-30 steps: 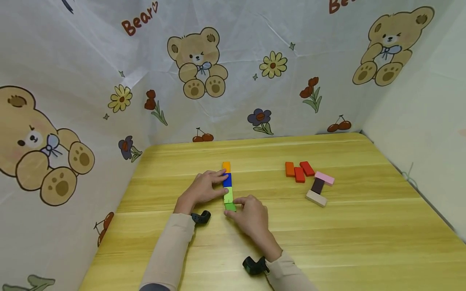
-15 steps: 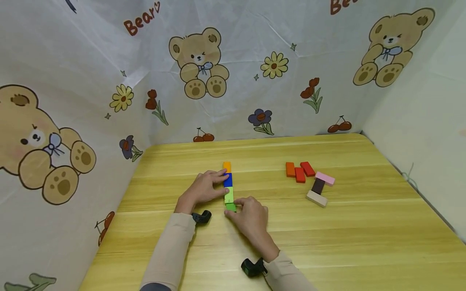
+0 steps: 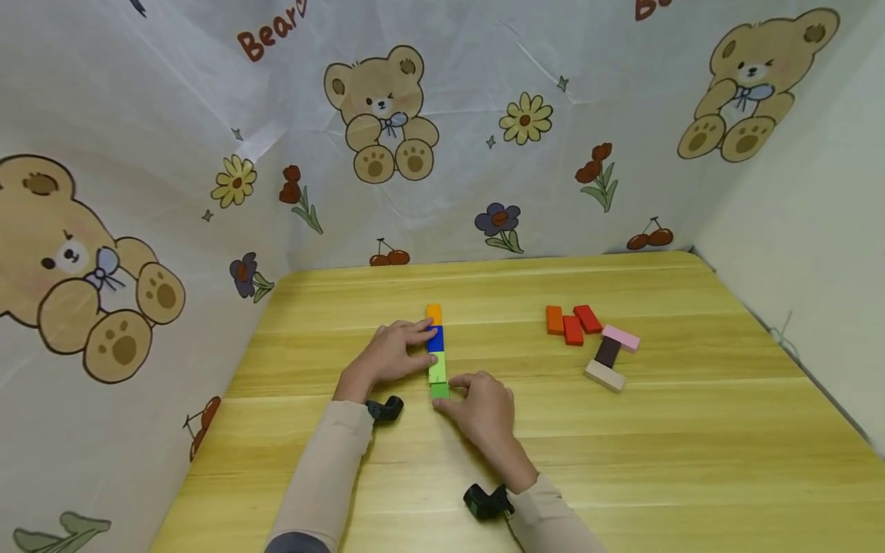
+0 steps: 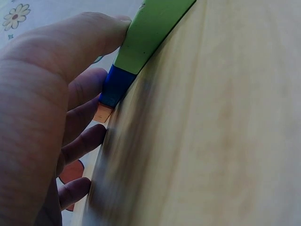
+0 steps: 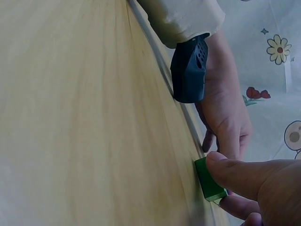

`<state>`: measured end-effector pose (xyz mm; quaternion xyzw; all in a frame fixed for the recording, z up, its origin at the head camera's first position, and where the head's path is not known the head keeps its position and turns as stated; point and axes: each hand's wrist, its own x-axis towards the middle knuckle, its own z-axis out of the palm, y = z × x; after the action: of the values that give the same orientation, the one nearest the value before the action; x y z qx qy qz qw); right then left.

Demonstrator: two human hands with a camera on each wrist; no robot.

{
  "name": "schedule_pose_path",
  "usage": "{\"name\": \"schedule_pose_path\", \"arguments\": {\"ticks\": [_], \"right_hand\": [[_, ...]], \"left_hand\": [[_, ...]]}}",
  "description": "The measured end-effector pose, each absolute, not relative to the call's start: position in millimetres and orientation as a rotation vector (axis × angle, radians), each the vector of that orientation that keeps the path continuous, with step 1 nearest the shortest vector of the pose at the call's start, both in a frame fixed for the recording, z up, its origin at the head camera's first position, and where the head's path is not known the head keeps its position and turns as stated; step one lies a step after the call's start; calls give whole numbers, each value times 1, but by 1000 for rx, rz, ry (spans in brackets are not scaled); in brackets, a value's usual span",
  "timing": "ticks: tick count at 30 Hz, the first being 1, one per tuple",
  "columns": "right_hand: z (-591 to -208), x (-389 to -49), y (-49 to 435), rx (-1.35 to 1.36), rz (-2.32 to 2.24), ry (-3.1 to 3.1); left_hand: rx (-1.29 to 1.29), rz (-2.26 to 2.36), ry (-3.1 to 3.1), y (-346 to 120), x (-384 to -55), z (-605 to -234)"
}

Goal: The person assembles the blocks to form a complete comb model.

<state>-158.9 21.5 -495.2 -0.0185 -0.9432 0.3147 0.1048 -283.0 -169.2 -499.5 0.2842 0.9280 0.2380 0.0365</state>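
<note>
A row of coloured blocks lies on the table: an orange block (image 3: 433, 313) at the far end, then a blue block (image 3: 435, 339), a light green block (image 3: 437, 367) and a darker green block (image 3: 440, 391) nearest. My left hand (image 3: 391, 352) lies along the row's left side, thumb touching the light green block (image 4: 148, 33) and fingertips by the blue block (image 4: 117, 86). My right hand (image 3: 482, 408) pinches the darker green block (image 5: 207, 181) between thumb and forefinger, at the light green block's near end. The thumb hides part of it in the right wrist view.
To the right lie an orange-red block (image 3: 555, 320), two red blocks (image 3: 573, 330), a pink block (image 3: 621, 339), a dark brown block (image 3: 608, 353) and a beige block (image 3: 604, 376). A bear-printed cloth (image 3: 442, 207) hangs behind the wooden table (image 3: 691, 461).
The darker green block, slightly skewed before, now sits straighter in line with the row, still in my right hand's pinch. My left hand stays in place; the head view shifts slightly.
</note>
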Motion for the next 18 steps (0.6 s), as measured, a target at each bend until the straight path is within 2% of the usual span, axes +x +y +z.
{"name": "schedule_pose_path", "arguments": {"ticks": [18], "right_hand": [[-496, -163, 20, -42, 944, -2783]], "left_hand": [[846, 712, 2841, -169, -282, -497]]}}
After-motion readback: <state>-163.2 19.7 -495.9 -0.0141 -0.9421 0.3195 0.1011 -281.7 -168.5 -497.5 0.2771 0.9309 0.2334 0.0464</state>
